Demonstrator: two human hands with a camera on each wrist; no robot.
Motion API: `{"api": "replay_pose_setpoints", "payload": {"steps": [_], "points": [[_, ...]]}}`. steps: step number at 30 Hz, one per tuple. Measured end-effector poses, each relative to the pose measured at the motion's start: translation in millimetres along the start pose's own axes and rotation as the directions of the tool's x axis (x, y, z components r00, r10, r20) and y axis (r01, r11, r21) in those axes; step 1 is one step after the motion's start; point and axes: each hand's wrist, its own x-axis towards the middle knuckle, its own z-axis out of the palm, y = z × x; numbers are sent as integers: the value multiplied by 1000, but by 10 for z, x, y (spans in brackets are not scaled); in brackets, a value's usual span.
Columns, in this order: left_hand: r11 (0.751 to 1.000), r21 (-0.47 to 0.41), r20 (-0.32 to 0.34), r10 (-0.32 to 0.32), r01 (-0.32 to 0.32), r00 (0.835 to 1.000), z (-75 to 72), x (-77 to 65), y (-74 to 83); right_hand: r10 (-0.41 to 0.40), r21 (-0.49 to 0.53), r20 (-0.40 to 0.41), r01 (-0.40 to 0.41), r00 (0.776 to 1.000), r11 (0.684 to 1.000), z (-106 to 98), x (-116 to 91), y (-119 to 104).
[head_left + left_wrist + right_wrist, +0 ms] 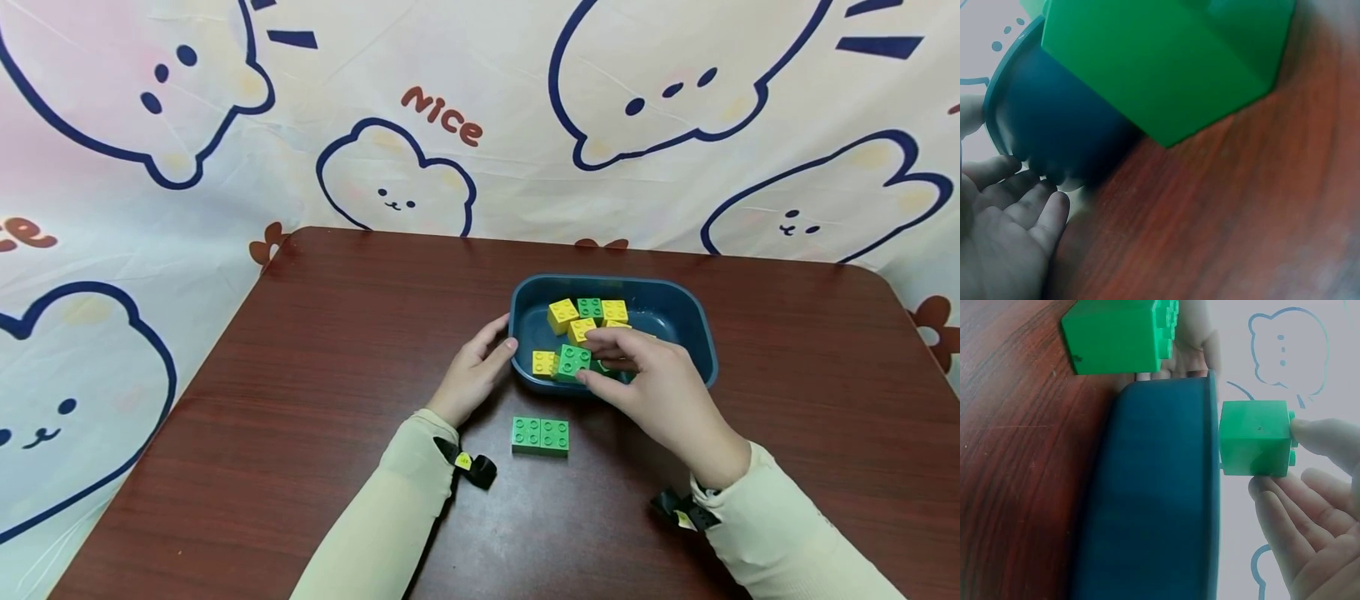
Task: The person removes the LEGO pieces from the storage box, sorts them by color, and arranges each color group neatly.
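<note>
A dark blue plastic box [678, 292] holds yellow bricks [562, 316] and green bricks [590, 307]. My left hand [474, 371] holds its left end, with the thumb at the rim and the fingers against the outer wall [1054, 112]. Over the box's near side, my right hand [663, 387] pinches a green toy brick [1254, 437] between thumb and fingertips, studs toward the thumb. On the table in front of the box, two green bricks [540, 437] sit side by side; whether they are joined I cannot tell.
The brown wooden table [337, 350] reaches back to a pale cloth [517, 192] printed with cartoon animals. A black strap with a small camera [472, 469] is on the left wrist, another strap [686, 508] on the right. Both forearms cross the table's near part.
</note>
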Motion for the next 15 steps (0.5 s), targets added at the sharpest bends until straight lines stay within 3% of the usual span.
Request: {"api": "replay_pose_setpoints", "payload": {"steps": [15], "points": [[1000, -4, -5, -1, 1, 1000, 4, -4, 7, 21, 28, 4, -21, 1000, 999, -35, -152, -80]]}}
